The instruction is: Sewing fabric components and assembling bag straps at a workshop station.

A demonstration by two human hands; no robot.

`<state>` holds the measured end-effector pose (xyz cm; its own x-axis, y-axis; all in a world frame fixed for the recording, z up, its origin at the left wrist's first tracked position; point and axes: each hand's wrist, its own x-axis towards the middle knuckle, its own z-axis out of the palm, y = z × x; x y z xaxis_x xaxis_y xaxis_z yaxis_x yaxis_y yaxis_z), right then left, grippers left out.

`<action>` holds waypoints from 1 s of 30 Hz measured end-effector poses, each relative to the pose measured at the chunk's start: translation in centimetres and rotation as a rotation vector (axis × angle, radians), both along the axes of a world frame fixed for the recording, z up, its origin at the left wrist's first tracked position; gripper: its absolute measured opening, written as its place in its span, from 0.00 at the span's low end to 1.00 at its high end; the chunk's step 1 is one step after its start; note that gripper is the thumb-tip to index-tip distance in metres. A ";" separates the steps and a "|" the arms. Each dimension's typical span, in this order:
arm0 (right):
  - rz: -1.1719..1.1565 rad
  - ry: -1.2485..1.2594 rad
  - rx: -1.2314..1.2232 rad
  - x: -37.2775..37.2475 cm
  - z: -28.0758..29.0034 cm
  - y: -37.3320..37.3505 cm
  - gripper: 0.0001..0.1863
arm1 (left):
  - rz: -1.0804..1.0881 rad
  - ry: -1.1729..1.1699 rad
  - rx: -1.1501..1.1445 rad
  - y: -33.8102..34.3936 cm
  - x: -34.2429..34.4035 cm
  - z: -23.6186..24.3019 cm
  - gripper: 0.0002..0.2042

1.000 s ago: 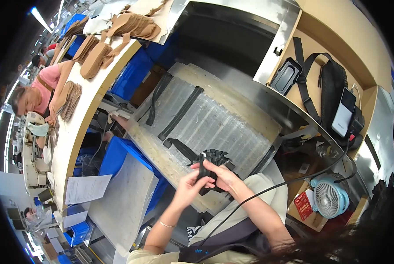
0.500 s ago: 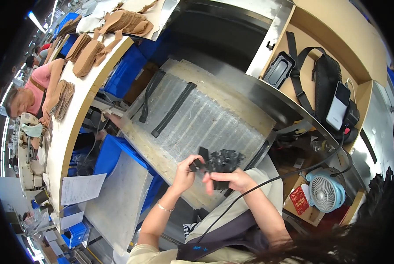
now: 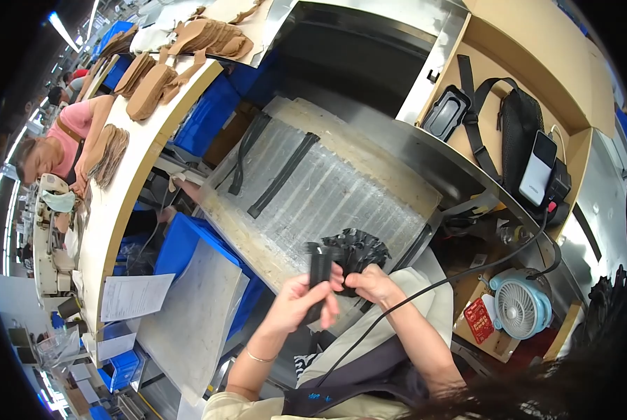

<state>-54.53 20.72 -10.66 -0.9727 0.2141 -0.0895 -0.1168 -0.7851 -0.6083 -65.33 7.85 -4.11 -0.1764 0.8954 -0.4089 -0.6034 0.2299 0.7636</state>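
Observation:
My left hand [image 3: 301, 302] grips a narrow black strip [image 3: 319, 264], held upright between thumb and fingers. My right hand [image 3: 369, 283] holds a fanned bundle of black strips [image 3: 359, 248] just to its right, fingertips touching the single strip. Both hands hover over the near edge of a ridged grey work board [image 3: 327, 189]. Two long black strips [image 3: 283, 175] lie flat on the board's far left part.
A curved pale table [image 3: 128, 175] at left carries stacks of tan pieces [image 3: 145, 87]; a person in pink [image 3: 65, 140] works there. Blue bins [image 3: 187, 241] stand below. A shelf at right holds a black bag [image 3: 520, 126], a phone and a small fan [image 3: 523, 308]. A black cable crosses my lap.
My hands moved slightly and my left hand has drawn one strip away from the bundle, now holding it upright apart from the fanned pieces in my right hand.

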 end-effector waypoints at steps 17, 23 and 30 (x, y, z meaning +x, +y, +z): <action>0.071 0.041 -0.253 1.0 -0.1 2.6 0.15 | 0.351 1.530 -0.150 11.9 -17.3 -21.2 0.11; 0.067 -0.080 -0.259 2.4 -1.6 4.9 0.12 | 0.285 1.417 -0.664 20.4 -22.5 -22.9 0.17; -0.168 -0.092 -0.223 0.3 -2.7 5.3 0.17 | -0.009 0.874 -0.089 17.2 -19.0 -18.3 0.06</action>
<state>-54.18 26.05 -13.33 -0.9109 0.3366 -0.2386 -0.2087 -0.8748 -0.4371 -84.38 25.05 -22.41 -0.4520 0.8696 -0.1987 0.1915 0.3121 0.9305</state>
